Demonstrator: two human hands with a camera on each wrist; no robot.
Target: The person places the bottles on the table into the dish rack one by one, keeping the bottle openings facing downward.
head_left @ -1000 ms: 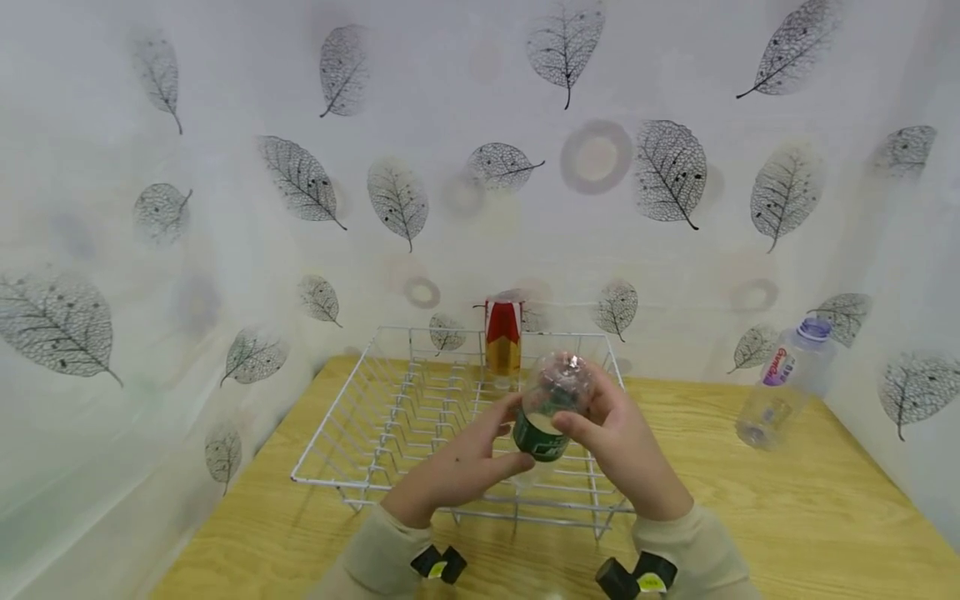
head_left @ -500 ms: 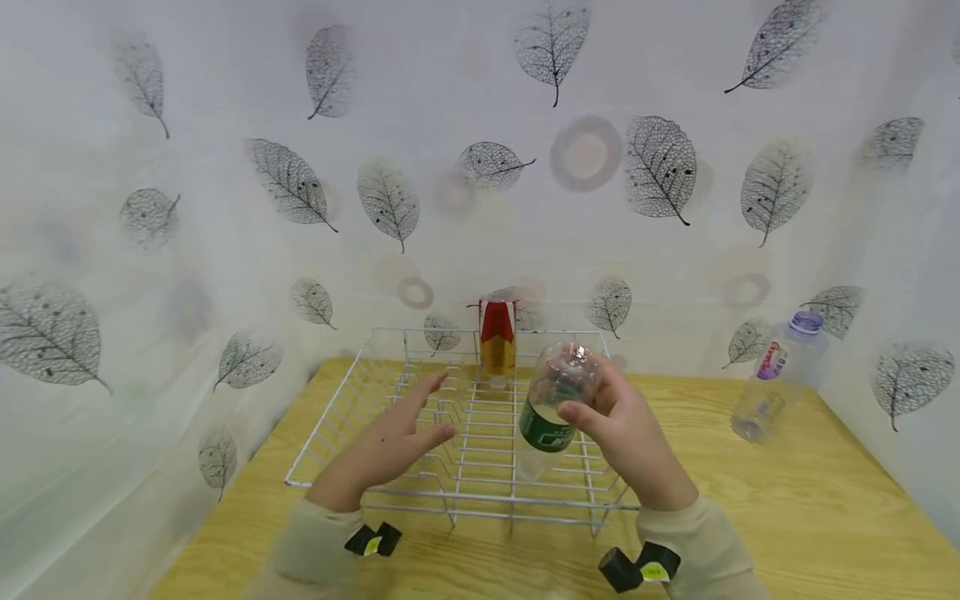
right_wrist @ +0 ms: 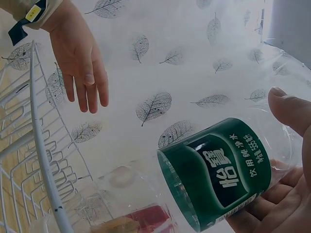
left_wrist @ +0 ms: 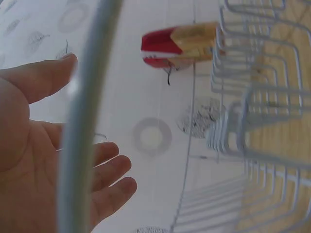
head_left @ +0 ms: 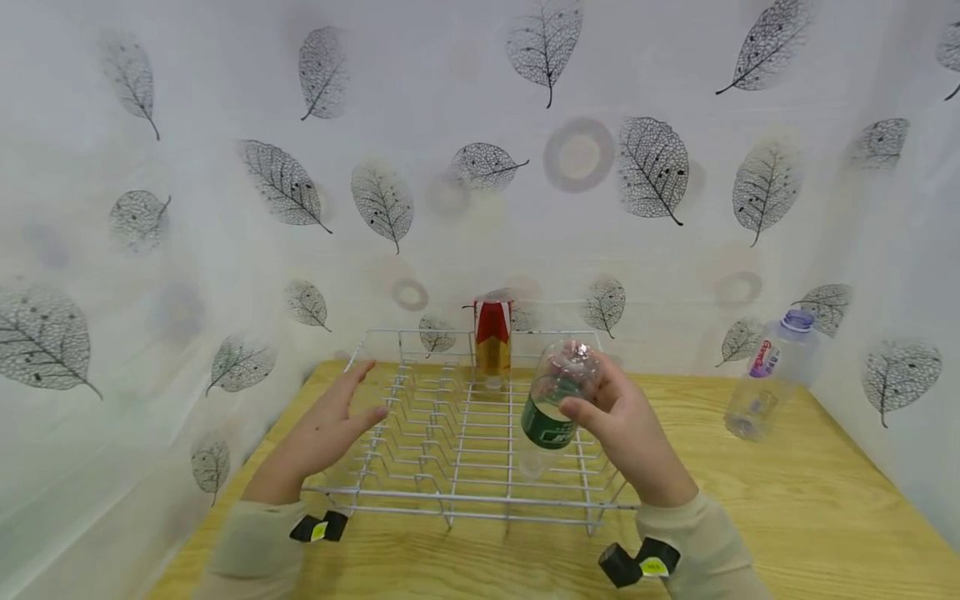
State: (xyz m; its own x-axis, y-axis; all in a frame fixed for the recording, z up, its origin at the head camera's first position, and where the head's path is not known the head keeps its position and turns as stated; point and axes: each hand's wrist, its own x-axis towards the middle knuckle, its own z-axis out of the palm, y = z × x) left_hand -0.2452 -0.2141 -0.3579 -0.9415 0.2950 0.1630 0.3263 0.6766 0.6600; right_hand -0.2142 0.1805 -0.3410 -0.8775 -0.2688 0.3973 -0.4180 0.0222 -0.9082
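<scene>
My right hand point(head_left: 633, 437) grips a clear plastic water bottle point(head_left: 547, 425) with a green label, fingers and thumb around it near its base. The bottle is upside down and slightly tilted, its neck pointing down over the right part of the white wire dish rack point(head_left: 480, 500). In the right wrist view the green label point(right_wrist: 216, 174) faces the camera. My left hand point(head_left: 318, 437) is held over the rack's left side, fingers spread, holding nothing. In the left wrist view, a blurred rack wire crosses in front of the left hand point(left_wrist: 34, 160).
A red-and-gold container point(head_left: 492, 337) stands at the rack's back. On the wooden table point(head_left: 750, 517) to the right, a clear bottle with a purple neck point(head_left: 768, 375) stands upright. A leaf-patterned curtain point(head_left: 450, 250) hangs behind and along both sides.
My left hand has let go of the water bottle and moved left, over the rack's left side. The right hand keeps its grip on the bottle, which stays over the rack.
</scene>
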